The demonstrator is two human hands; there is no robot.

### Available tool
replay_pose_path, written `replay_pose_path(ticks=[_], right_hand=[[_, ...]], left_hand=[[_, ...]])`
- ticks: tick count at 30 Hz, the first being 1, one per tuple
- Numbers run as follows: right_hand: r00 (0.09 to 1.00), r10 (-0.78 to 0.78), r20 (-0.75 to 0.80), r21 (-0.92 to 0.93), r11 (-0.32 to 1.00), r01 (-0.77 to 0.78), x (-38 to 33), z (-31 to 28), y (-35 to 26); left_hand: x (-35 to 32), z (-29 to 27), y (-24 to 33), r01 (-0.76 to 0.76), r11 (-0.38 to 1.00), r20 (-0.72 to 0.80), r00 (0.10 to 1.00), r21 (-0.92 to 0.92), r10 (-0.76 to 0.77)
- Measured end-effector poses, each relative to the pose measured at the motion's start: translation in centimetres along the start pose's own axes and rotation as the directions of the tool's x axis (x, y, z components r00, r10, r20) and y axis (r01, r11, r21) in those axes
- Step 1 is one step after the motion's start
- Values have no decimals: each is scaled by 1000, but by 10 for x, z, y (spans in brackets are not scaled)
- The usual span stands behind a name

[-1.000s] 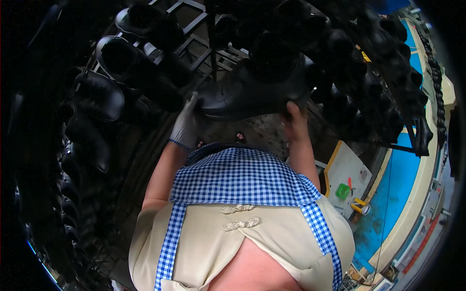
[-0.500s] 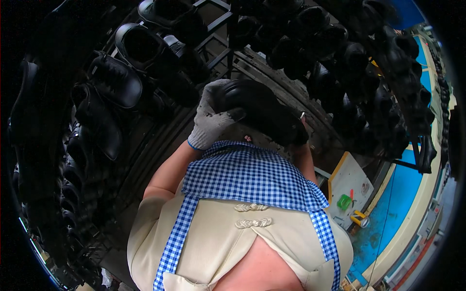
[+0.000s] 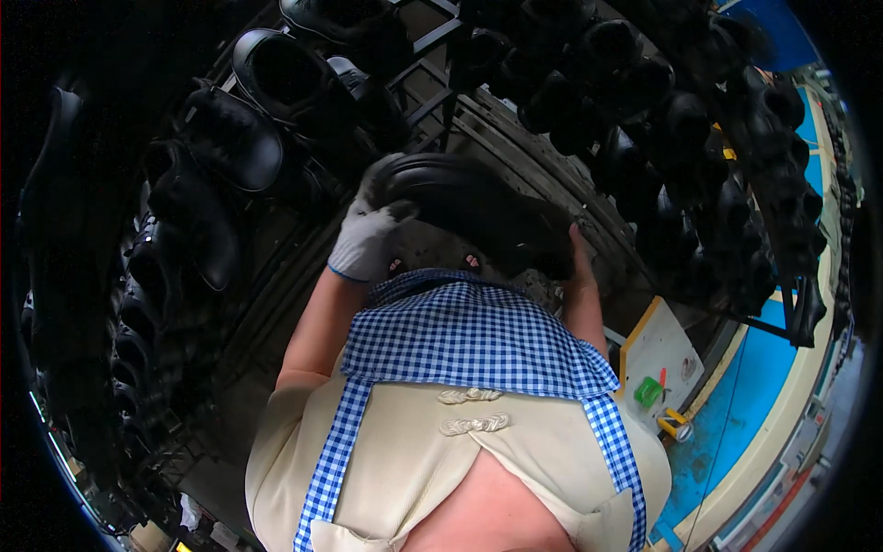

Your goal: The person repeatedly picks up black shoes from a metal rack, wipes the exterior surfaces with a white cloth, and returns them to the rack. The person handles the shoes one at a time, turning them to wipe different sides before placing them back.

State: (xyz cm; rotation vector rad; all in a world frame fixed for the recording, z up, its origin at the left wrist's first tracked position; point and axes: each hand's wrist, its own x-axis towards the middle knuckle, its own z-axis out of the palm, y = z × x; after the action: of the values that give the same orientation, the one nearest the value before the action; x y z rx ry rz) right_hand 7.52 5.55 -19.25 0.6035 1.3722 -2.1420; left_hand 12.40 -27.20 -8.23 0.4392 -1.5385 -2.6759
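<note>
Holding a black shoe (left grip gloved)

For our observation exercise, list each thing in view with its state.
Black shoe: held between both hands
Left hand: gloved, gripping one end
Right hand: bare, at the other end
Checked apron: worn
Other shoes: grouped, not held
Green item: on pale board

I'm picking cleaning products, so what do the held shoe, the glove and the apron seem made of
Black shoe: perhaps leather or a synthetic, smooth, with a soft sheen. Glove: likely knitted yarn, matte, with a snug blue-edged cuff. Apron: probably woven cotton or a blend, matte; its checked cloth gathers softly.
</note>
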Motion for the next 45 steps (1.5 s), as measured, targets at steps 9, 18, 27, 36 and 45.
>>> replay_pose_path(ticks=[9, 18, 27, 36, 45], right_hand=[[966, -58, 251, -410, 898, 160, -15, 57, -55], [812, 512, 281, -557, 776, -296, 25, 98, -3], [637, 717, 283, -654, 631, -419, 17, 199, 54], [566, 684, 460, -796, 600, -78, 12, 267, 89], [546, 731, 410, -855, 516, -50, 35, 219, 101]], left_hand=[[-29, -105, -56, 332, 876, -295, 927, 350, -233], [-78, -191, -97, 4, 97, -42, 917, 995, 397], [-120, -137, -124, 198, 784, -492, 857, 588, 153], [-87, -186, -80, 529, 535, -736, 601, 659, 312], [-56, -238, -21, 586, 355, -685, 612, 729, 395]])
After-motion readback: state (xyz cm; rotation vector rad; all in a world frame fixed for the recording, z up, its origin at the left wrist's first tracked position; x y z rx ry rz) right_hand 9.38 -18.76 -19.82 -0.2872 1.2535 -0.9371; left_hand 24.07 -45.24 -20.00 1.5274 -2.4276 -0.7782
